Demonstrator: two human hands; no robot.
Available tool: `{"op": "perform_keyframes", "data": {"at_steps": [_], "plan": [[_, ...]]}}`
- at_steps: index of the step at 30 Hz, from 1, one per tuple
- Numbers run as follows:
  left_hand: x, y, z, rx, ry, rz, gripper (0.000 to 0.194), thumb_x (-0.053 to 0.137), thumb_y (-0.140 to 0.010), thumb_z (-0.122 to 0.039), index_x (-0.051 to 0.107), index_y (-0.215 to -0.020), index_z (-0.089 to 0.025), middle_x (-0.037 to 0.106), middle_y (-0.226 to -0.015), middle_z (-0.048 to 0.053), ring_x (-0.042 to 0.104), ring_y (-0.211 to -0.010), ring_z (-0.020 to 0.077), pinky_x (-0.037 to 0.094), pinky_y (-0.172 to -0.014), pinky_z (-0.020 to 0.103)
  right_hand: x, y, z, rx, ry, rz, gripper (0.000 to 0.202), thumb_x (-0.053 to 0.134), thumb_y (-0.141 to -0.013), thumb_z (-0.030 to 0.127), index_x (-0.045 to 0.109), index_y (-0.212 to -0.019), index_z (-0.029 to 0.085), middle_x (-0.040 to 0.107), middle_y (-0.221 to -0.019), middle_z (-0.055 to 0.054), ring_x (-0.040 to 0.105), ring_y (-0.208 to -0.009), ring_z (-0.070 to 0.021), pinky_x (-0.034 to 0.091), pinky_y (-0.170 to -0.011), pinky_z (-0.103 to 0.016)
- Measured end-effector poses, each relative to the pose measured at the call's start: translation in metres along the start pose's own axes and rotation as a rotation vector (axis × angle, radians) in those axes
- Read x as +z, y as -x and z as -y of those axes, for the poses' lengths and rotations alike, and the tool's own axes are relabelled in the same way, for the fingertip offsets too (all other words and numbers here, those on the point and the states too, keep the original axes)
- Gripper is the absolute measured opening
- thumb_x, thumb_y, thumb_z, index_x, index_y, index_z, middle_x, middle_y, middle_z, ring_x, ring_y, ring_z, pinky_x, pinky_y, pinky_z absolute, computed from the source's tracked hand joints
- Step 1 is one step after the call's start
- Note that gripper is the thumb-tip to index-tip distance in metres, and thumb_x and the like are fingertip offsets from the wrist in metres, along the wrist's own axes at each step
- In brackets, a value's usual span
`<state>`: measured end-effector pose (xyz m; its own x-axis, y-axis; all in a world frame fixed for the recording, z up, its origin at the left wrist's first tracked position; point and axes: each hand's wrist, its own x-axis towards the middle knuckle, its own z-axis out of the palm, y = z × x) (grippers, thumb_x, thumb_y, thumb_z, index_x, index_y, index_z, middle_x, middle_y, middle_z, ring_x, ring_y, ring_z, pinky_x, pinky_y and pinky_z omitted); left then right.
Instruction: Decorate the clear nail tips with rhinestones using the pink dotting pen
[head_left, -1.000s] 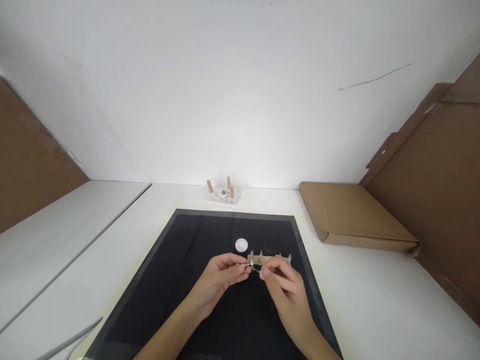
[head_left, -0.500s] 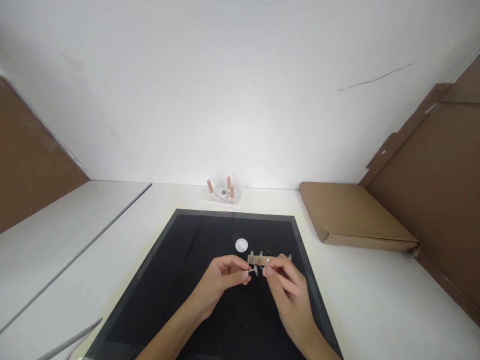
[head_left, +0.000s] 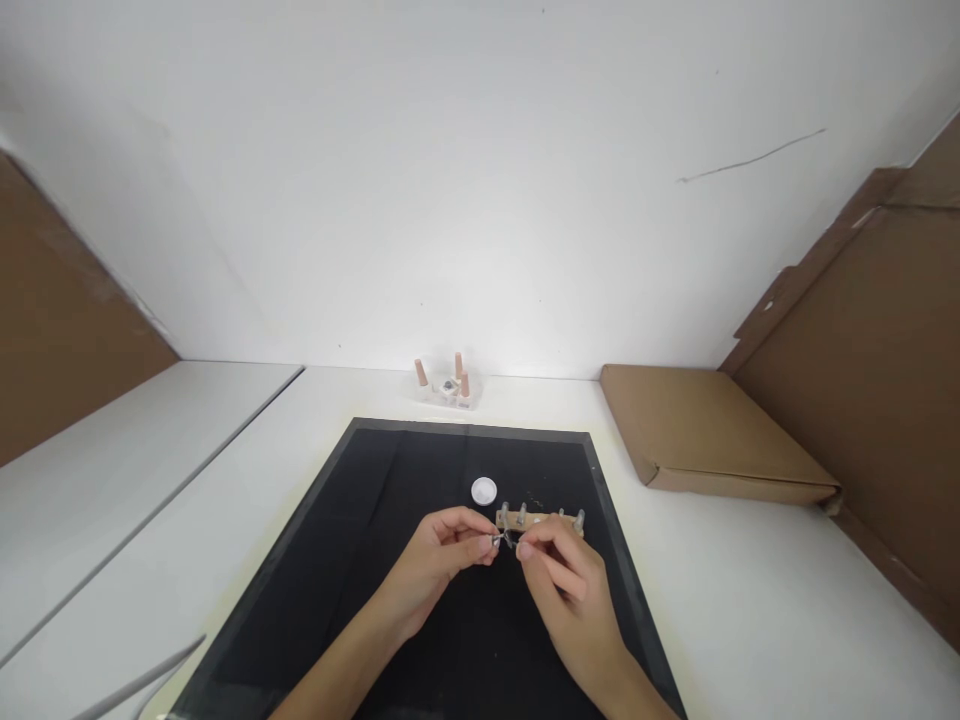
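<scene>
Lower centre, the left hand (head_left: 435,558) pinches a small piece (head_left: 508,539), apparently steadying it for a thin stick (head_left: 516,543) pinched by the right hand (head_left: 576,590).

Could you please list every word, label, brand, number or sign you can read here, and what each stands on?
No text can be read.
Front pink-capped bottle: tiny dark mark, too small to read.
Small held piece: too small and blurred to show any text.
Cardboard box: no print visible.
</scene>
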<state>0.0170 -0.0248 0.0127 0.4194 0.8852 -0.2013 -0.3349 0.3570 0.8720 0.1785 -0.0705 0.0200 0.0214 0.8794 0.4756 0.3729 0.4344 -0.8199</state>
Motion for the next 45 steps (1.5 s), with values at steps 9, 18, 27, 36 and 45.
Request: {"op": "perform_keyframes", "data": {"at_steps": [9,18,27,36,45], "plan": [[-0.0021,0.0012,0.0004,-0.026,0.056,-0.032,0.015,0.079,-0.064,-0.021,0.072,-0.076,-0.014,0.068,-0.067,0.001,0.06,-0.064,0.009,0.045,-0.069,0.021,-0.0007,0.0006,0.0004,-0.035,0.003,0.01,0.014,0.048,-0.085,0.014,0.053,-0.072,0.019,0.053,-0.064,0.002,0.05,-0.056,-0.0109,0.041,-0.054,-0.02],[-0.0017,-0.0001,0.0014,-0.06,0.014,0.025,0.017,0.077,-0.067,-0.022,0.072,-0.08,-0.012,0.068,-0.07,0.004,0.059,-0.065,0.01,0.045,-0.067,0.022,-0.0007,0.003,-0.0013,-0.071,-0.006,-0.086,0.011,0.047,-0.087,0.015,0.053,-0.079,0.02,0.056,-0.071,0.0,0.056,-0.067,-0.0138,0.044,-0.061,-0.023],[-0.0009,0.0018,0.0009,-0.093,0.019,0.034,0.019,0.078,-0.066,-0.023,0.073,-0.081,-0.012,0.068,-0.068,0.004,0.059,-0.064,0.0105,0.046,-0.067,0.023,0.0002,0.0028,0.0021,-0.075,-0.001,-0.076,0.012,0.048,-0.086,0.013,0.054,-0.079,0.02,0.055,-0.069,0.0,0.054,-0.062,-0.0136,0.045,-0.06,-0.025],[-0.0009,0.0009,0.0011,-0.113,0.064,0.039,0.018,0.078,-0.066,-0.021,0.073,-0.082,-0.012,0.072,-0.076,0.006,0.064,-0.07,0.0123,0.05,-0.072,0.024,0.0001,0.0033,0.004,-0.084,-0.038,-0.038,0.012,0.048,-0.085,0.012,0.054,-0.078,0.02,0.056,-0.068,-0.001,0.055,-0.062,-0.0143,0.045,-0.058,-0.025],[-0.0006,0.0008,-0.0008,-0.127,0.056,0.035,0.019,0.076,-0.069,-0.022,0.073,-0.083,-0.011,0.071,-0.078,0.007,0.065,-0.072,0.0133,0.051,-0.074,0.024,0.0007,0.0025,0.0066,-0.114,-0.03,-0.024,0.012,0.048,-0.084,0.011,0.054,-0.077,0.02,0.053,-0.065,0.001,0.052,-0.056,-0.0118,0.044,-0.052,-0.022]]}}
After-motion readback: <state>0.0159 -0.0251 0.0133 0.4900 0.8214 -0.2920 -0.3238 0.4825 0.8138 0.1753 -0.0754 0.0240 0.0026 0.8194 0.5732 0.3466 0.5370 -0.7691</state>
